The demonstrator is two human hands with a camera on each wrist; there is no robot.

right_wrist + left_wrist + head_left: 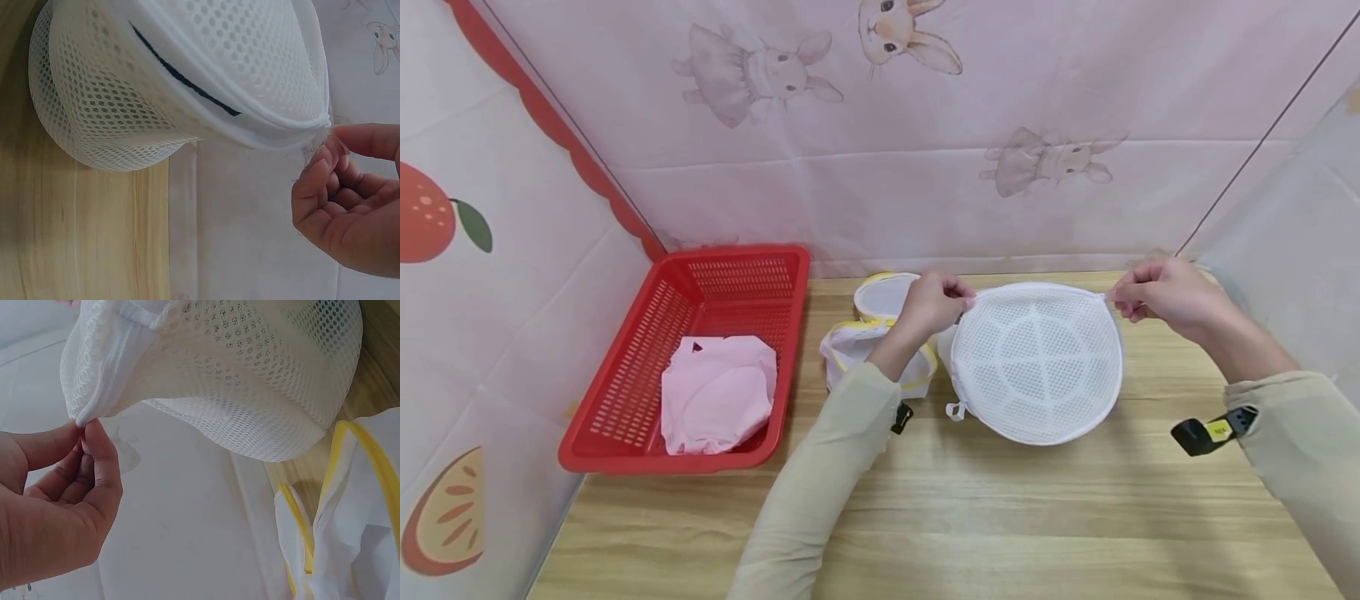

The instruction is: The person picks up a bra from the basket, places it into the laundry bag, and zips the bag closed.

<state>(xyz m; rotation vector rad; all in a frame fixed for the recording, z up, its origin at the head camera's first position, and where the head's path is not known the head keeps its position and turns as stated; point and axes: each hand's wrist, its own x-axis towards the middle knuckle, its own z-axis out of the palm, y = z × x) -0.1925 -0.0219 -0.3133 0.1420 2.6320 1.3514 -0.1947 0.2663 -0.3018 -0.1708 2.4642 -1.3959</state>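
A round white mesh laundry bag (pixel 1037 367) spans the space between both hands, its flat circular face toward the head camera. The left hand (pixel 934 304) pinches its rim at the upper left between thumb and forefinger. At the upper right, the right hand (pixel 1172 298) pinches the rim the same way, the other fingers curled in. A small white loop tab (pixel 955 411) hangs at the lower left of the bag. In the right wrist view a dark strip (pixel 184 78) runs along the bag's white band (pixel 262 134).
Left of the hands stands a red plastic basket (pixel 796 333) with a pink cloth item (pixel 718 396) inside. Two white pouches with yellow trim, a front one (pixel 842 354) and a back one (pixel 887 296), lie beside the left forearm on the wooden table (pixel 1000 533). A printed curtain (pixel 887 200) hangs behind.
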